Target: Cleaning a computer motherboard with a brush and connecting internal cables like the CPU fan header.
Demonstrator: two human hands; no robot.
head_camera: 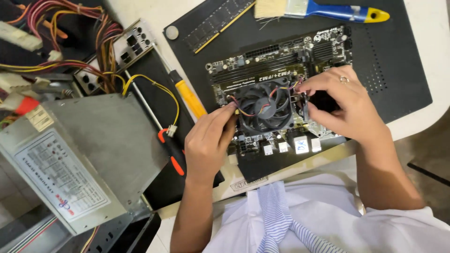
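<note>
Head view: black cooler fan (265,106) is sitting mid-frame on one dark motherboard (281,56). Left hand (206,140) is pressing curled fingers against its left edge; right hand (340,105) is pinching its right side. Two screwdrivers (190,96), one brush (323,9), one grey power supply (70,154) are lying on a black mat (398,61) over a pale table (431,28).

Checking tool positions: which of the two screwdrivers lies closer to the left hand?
The black-and-orange-handled screwdriver; it lies right beside the left hand, while the yellow-handled screwdriver lies farther up.
</note>
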